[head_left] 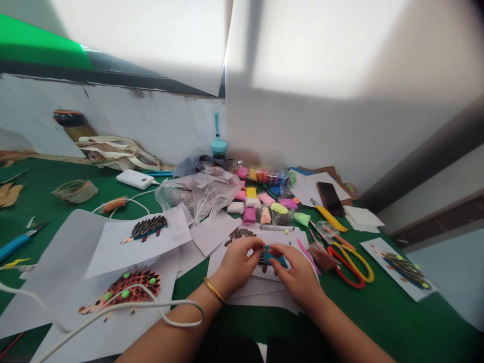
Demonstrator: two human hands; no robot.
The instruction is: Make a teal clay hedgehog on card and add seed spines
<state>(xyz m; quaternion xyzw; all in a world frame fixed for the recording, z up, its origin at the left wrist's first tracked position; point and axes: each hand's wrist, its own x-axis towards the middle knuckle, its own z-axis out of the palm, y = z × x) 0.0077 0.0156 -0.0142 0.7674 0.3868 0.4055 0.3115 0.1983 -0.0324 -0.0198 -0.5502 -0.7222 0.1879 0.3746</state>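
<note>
My left hand (pixel 239 263), with a gold bangle on the wrist, is closed in a pinch over a white sheet; what lies in its fingertips is too small to make out. Opposite it, my right hand (pixel 298 275) curls thumb and forefinger about a blue clay shape (pixel 278 260) on the sheet. A few dark-striped seeds show on the shape's left part, and a brown clay bit (pixel 264 269) sits below it. Fingers hide much of the shape. Just beyond my left hand lies a pile of striped sunflower seeds (pixel 242 234).
Several clay packets (pixel 249 215) and a pen (pixel 277 228) lie beyond my hands. Scissors (pixel 350 269), a yellow cutter (pixel 330 218) and a phone (pixel 330 197) are right. Hedgehog pictures (pixel 145 228) lie on both sides. A white cable (pixel 151 304) crosses near my left forearm.
</note>
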